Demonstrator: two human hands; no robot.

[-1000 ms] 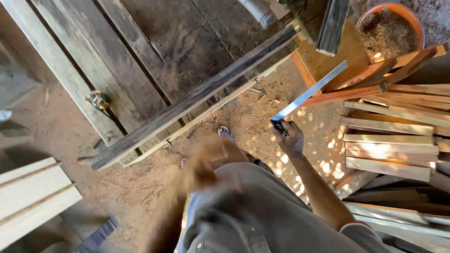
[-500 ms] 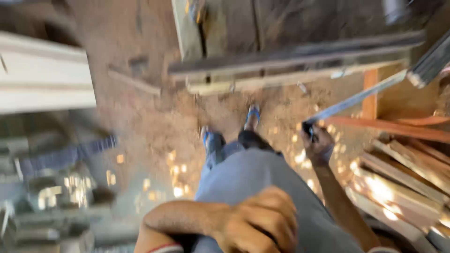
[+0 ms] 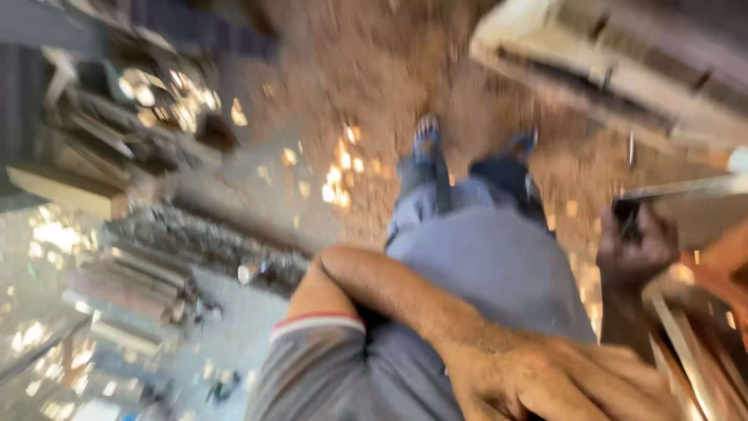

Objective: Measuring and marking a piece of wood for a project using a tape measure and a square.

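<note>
The view is blurred by motion. My right hand (image 3: pixel 635 243) hangs at my right side, closed around the dark handle of a metal square whose thin silver blade (image 3: pixel 686 187) points off to the right. My left arm crosses in front of my grey shirt, and my left hand (image 3: pixel 557 382) lies low against my right hip, partly cut off by the frame's bottom edge. Nothing shows in it, and its fingers are too blurred to read. My feet in blue sandals (image 3: pixel 427 129) stand on sawdust.
A pale wooden bench or stack of planks (image 3: pixel 623 70) runs across the upper right. Piled timber and scrap (image 3: pixel 117 156) fills the left side. Reddish wooden slats (image 3: pixel 701 335) lie at the lower right. The sawdust floor (image 3: pixel 351 62) stretches ahead.
The view has swung to the left and the bench has slid to the upper right. My left arm has crossed over my body toward the right hip. My right hand still holds the square.
</note>
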